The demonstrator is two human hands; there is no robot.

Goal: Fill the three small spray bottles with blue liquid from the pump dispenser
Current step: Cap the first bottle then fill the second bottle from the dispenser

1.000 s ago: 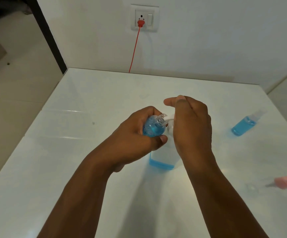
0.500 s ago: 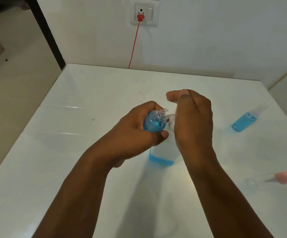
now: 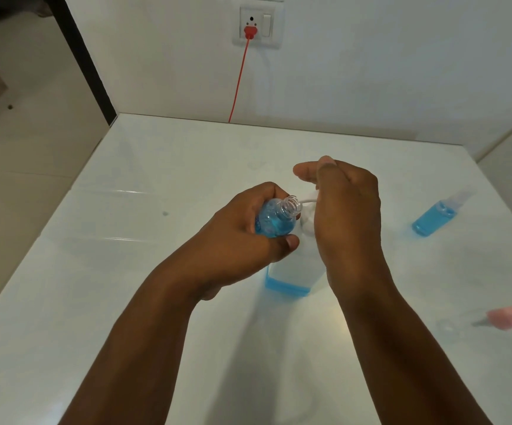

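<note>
1. Blue liquid showing through a small open bottle (image 3: 274, 220), gripped in the left hand (image 3: 242, 237), fingers curled round the far side of the body, thumb tip pressed against the near side just below the liquid.
2. Tilted, that bottle, threaded clear neck pointing up and to the right, mouth uncapped, right at the tip of the white spout (image 3: 308, 198).
3. Right hand (image 3: 345, 216) up on top of the pump dispenser (image 3: 290, 279), palm side over the pump head, fingers fairly straight and reaching left beyond it, not wrapped round anything visible; pressing or only resting, cannot tell.
4. Dispenser upright on the white table (image 3: 126, 302) directly under both hands, clear walls, only a shallow band of blue at the bottom; upper part and pump head largely hidden behind the right hand and left thumb.
5. Off to the right, well apart from the hands: a second small bottle (image 3: 432, 220) full of blue, clear cap on, standing alone.
6. Nearer the right edge: a pink sprayer top (image 3: 507, 317), lying flat, blurred, with something clear just left of it too faint to identify.
7. Behind, on the wall: a socket (image 3: 256, 24) with a red plug (image 3: 250, 32), red cord (image 3: 238, 81) dropping down behind the table's far edge.
</note>
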